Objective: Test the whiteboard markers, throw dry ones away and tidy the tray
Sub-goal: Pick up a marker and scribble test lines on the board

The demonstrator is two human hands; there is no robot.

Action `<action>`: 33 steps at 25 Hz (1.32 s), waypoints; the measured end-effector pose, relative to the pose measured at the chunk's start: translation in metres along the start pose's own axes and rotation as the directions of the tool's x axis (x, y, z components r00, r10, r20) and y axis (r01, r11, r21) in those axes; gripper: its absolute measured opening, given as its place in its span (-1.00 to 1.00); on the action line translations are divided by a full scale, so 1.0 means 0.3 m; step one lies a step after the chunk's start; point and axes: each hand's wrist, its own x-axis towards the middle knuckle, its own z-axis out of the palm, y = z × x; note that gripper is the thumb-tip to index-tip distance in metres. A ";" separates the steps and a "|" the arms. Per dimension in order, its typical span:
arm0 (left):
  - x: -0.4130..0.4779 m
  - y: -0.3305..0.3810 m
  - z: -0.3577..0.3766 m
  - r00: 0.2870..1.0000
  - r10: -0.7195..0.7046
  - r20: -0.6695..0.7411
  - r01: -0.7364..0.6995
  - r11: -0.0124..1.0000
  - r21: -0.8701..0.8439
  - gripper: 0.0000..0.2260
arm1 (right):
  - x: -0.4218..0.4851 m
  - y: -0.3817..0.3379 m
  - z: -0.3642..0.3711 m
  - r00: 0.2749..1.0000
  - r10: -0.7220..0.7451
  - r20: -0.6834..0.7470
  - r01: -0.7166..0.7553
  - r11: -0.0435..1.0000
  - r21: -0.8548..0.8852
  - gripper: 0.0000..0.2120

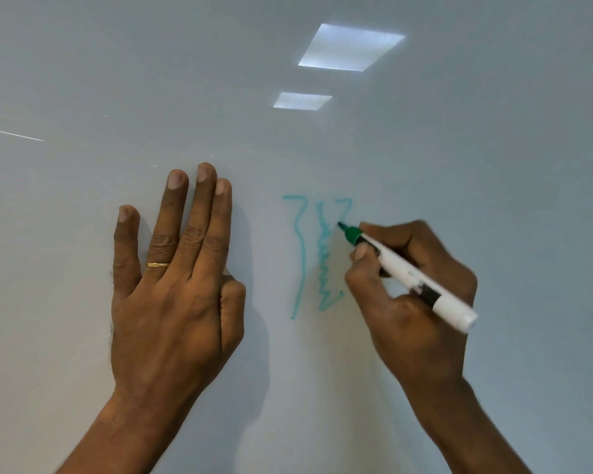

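A white whiteboard (459, 165) fills the view. My right hand (415, 289) is shut on an uncapped green marker (404, 271) with a white barrel. Its tip touches the board at the right side of some teal-green scribbles (322, 261): a long curved line, a zigzag and a short hooked stroke. My left hand (175, 289) rests flat against the board to the left of the marks, fingers stretched and close together, thumb tucked, a gold ring on one finger. It holds nothing. The marker's cap and the tray are out of view.
Two bright ceiling-light reflections (350, 47) show on the board's upper middle. A thin white streak (12, 133) crosses the board at the far left.
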 end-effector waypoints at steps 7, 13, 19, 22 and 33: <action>-0.008 -0.002 0.012 0.999 0.004 -0.047 -0.007 0.998 -0.063 -0.38 | -0.127 0.040 -0.039 0.990 -0.135 -0.035 0.132 0.989 -0.063 -0.87; -0.021 -0.014 0.019 0.995 0.037 -0.090 -0.044 0.996 -0.083 -0.46 | -0.190 0.077 -0.053 0.993 -0.114 -0.016 0.112 0.989 -0.092 -0.85; -0.022 -0.015 0.013 0.997 0.031 -0.064 -0.036 0.996 -0.078 -0.45 | -0.124 0.038 -0.071 0.984 -0.138 -0.114 0.124 0.985 -0.119 -0.90; -0.025 -0.013 0.014 0.998 0.028 -0.059 -0.033 0.996 -0.082 -0.46 | -0.033 0.007 -0.075 0.985 -0.149 -0.085 0.140 0.985 -0.100 -0.90; -0.039 -0.020 0.043 0.993 0.028 -0.113 -0.041 0.993 -0.115 -0.55 | -0.154 0.063 -0.119 0.997 -0.081 0.018 0.083 0.988 -0.134 -0.89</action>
